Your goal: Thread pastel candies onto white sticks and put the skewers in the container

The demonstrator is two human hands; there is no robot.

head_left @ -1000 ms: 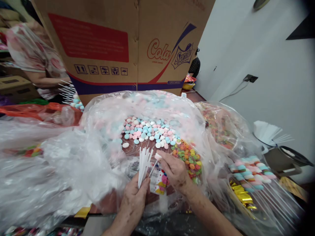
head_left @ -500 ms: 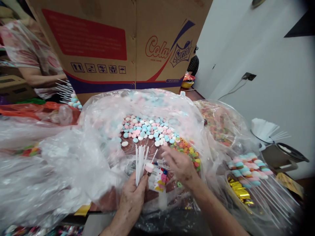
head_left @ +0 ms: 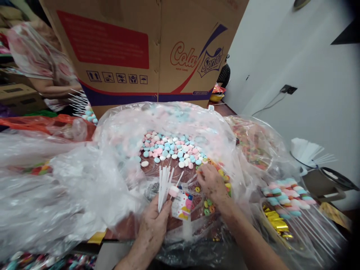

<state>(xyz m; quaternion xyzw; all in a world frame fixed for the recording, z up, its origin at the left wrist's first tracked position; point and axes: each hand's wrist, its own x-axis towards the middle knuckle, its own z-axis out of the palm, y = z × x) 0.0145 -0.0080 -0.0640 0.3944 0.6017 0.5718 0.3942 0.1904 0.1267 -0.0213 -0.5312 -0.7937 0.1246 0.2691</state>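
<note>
Left hand round sticks; bagged candies

Left hand holds white sticks, right hand at ring candies

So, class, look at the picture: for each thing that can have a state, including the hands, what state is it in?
Left hand: closed, gripping
White sticks: bunched, roughly upright in that grip
Pink-and-white candy: threaded on a stick
Right hand: curled downward, grip unclear
Ring candies: loose, partly covered
Pastel candies: loose, spread out
Filled skewers: threaded, lying together
Cardboard box: standing upright
</note>
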